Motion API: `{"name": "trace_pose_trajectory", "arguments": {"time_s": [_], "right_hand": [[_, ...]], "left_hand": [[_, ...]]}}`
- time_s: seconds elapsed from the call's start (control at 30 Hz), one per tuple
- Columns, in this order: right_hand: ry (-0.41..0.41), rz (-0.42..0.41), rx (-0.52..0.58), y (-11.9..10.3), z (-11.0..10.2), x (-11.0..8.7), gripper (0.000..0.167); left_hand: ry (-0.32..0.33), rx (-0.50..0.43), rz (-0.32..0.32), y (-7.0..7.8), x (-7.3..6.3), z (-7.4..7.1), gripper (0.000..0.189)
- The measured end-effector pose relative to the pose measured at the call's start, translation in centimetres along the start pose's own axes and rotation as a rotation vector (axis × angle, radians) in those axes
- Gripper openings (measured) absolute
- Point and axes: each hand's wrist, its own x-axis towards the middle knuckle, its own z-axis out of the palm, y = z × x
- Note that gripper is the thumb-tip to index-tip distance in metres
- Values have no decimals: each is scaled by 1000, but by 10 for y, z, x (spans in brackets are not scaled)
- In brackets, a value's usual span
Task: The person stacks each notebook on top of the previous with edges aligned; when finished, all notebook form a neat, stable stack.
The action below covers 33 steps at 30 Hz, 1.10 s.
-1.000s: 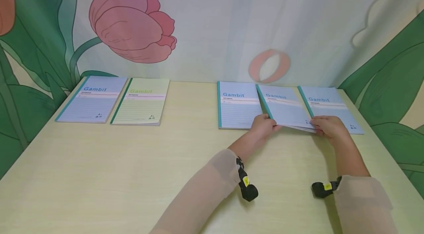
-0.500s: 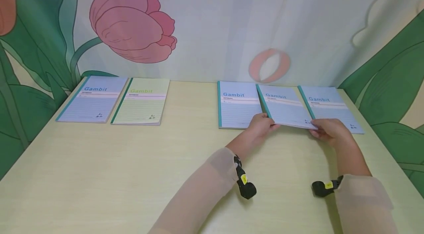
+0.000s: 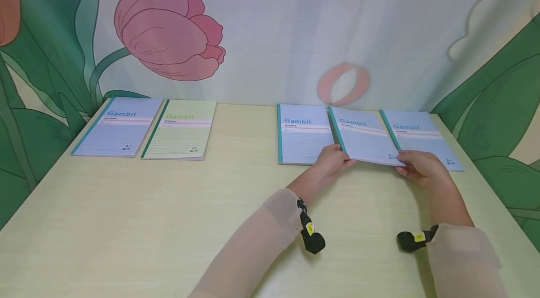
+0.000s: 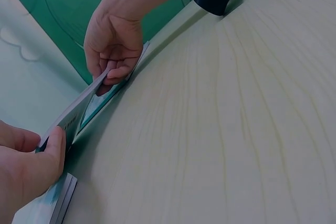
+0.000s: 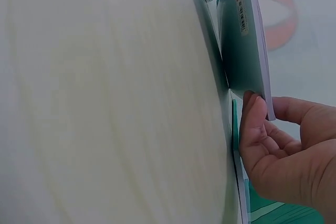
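Note:
Both hands hold one blue notebook (image 3: 364,138) by its near corners, its near edge raised off the table and its teal spine at the left. My left hand (image 3: 331,162) pinches the near left corner; in the left wrist view its thumb and fingers (image 4: 55,145) clasp the cover. At the near right corner my right hand (image 3: 422,167) grips with thumb and fingers on opposite faces. The right wrist view shows the notebook's underside (image 5: 241,51) with a barcode label. Another blue notebook (image 3: 301,141) lies close on the left, and a third blue notebook (image 3: 417,127) on the right, partly behind my right hand.
Farther left on the pale wooden table (image 3: 147,223) lie a blue notebook (image 3: 114,129) and a green notebook (image 3: 179,131), side by side near the back edge. A printed curtain (image 3: 261,31) hangs right behind the table.
Over the last second the held notebook's near edge has drawn together, its pages no longer fanned. The right hand has shifted its grip slightly at the corner; the other notebooks have stayed put.

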Motion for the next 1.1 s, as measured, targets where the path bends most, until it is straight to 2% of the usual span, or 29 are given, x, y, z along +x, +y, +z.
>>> {"name": "trace_pose_trajectory", "arguments": {"time_s": [0.2,0.43,0.7,0.97,1.1], "right_hand": [[0,-5,40,1,-1,0,19],[29,-18,11,2,1,0,30],[38,-27,4,2,2,-2,28],[70,-31,-57,2,5,0,52],[70,-47,-101,2,6,0,56]], "left_hand": [[-4,17,6,0,-1,-1,35],[-4,39,9,-1,-1,-1,34],[6,61,2,-2,-1,-2,34],[18,83,3,-2,-2,-3,33],[25,76,-2,-2,-2,-3,33]]}}
